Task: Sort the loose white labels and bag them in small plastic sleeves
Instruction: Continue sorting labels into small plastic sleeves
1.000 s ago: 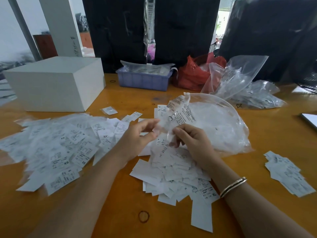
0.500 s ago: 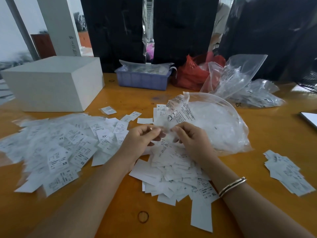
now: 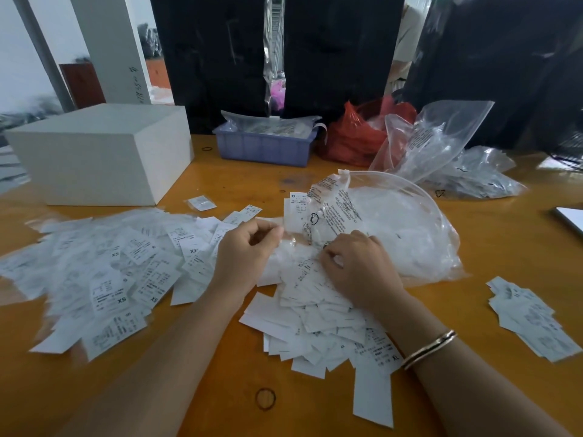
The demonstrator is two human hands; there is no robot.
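I see my left hand [image 3: 244, 252] curled, its grip pinching a small clear plastic sleeve [image 3: 291, 244]; my right hand [image 3: 358, 269], knuckles up, pinches loose white paper labels [image 3: 315, 310].

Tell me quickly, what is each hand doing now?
Left hand: fingers curled, pinching a small clear sleeve.
Right hand: fingers curled on the same sleeve; its exact grip cannot be told.

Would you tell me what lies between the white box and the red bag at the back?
In the head view, a blue tray of clear sleeves sits between the white box and red bag.
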